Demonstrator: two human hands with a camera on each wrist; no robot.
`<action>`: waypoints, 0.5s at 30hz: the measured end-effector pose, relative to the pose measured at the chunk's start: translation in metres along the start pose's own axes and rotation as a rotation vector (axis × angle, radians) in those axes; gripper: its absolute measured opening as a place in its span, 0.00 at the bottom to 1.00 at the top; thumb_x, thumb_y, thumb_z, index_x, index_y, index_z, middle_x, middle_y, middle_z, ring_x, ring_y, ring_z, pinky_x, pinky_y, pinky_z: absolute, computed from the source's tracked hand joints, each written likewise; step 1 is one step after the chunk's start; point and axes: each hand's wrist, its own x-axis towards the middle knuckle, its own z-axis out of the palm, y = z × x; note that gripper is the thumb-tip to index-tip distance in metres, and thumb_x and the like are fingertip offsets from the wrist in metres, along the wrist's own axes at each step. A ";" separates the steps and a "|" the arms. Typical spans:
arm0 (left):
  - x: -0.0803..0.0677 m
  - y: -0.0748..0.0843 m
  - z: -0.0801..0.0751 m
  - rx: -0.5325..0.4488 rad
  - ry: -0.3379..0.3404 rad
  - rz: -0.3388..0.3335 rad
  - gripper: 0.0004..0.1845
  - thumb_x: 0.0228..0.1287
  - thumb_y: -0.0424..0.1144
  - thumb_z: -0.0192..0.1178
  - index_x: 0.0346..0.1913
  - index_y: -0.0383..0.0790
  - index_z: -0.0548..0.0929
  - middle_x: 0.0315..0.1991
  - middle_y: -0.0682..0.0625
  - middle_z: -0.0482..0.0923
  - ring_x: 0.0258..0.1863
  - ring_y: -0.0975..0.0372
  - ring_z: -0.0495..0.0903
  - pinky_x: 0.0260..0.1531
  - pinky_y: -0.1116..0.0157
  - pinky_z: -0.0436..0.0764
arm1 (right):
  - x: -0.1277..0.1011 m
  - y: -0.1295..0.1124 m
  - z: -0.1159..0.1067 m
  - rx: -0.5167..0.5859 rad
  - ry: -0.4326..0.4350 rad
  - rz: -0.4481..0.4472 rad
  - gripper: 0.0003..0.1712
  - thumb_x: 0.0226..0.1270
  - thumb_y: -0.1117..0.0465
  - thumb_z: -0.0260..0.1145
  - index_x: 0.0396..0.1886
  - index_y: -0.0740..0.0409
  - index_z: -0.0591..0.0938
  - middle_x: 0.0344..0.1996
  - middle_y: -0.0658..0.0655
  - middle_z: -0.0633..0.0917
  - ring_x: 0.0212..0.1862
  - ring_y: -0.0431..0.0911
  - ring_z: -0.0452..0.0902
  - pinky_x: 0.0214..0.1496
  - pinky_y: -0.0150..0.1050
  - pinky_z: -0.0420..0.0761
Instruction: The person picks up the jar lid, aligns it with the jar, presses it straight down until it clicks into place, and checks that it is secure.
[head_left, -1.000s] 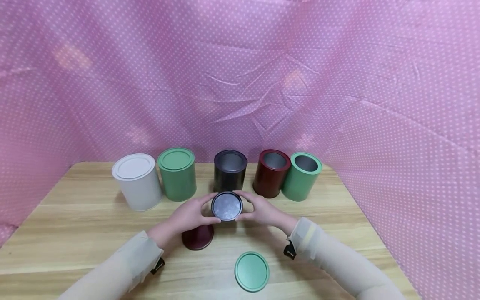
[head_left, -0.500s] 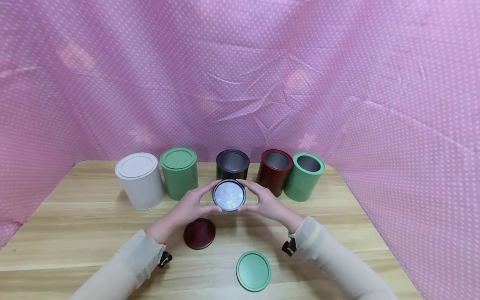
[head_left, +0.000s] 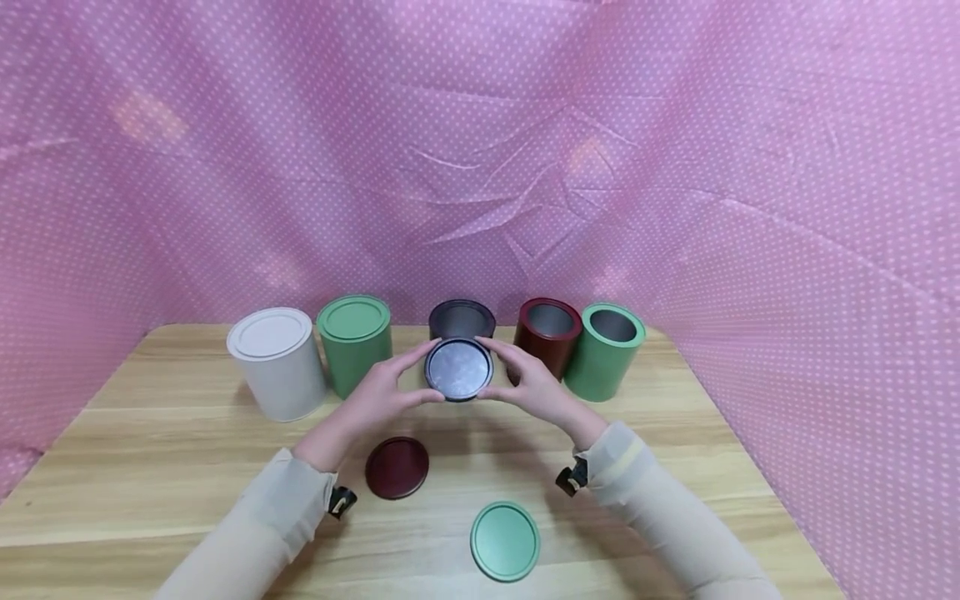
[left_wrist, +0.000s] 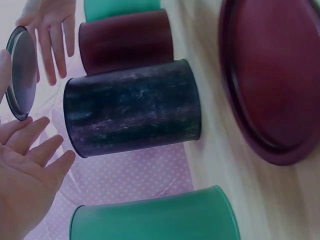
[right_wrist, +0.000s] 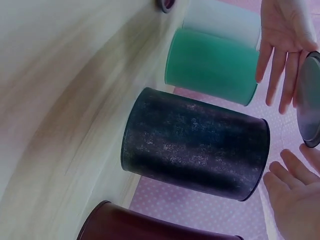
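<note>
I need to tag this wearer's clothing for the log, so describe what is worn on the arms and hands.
Both arms wear long, loose sleeves of pale beige, slightly sheer fabric: the left sleeve and the right sleeve both end at the wrist. A small black device with a pale mark sits under each cuff, the left wrist camera and the right wrist camera. The left hand and right hand are bare, without gloves or visible rings.

White, green, black, maroon tins (head_left: 277, 362); pink white-dotted cloth (head_left: 675, 167); pale wood table (head_left: 150, 467).
</note>
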 end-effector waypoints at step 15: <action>0.030 0.000 -0.002 -0.049 0.039 -0.110 0.43 0.56 0.50 0.70 0.73 0.47 0.63 0.71 0.40 0.64 0.71 0.47 0.63 0.68 0.47 0.64 | 0.021 0.007 -0.004 0.186 0.143 -0.002 0.38 0.55 0.67 0.73 0.67 0.60 0.71 0.67 0.62 0.72 0.70 0.53 0.65 0.72 0.48 0.65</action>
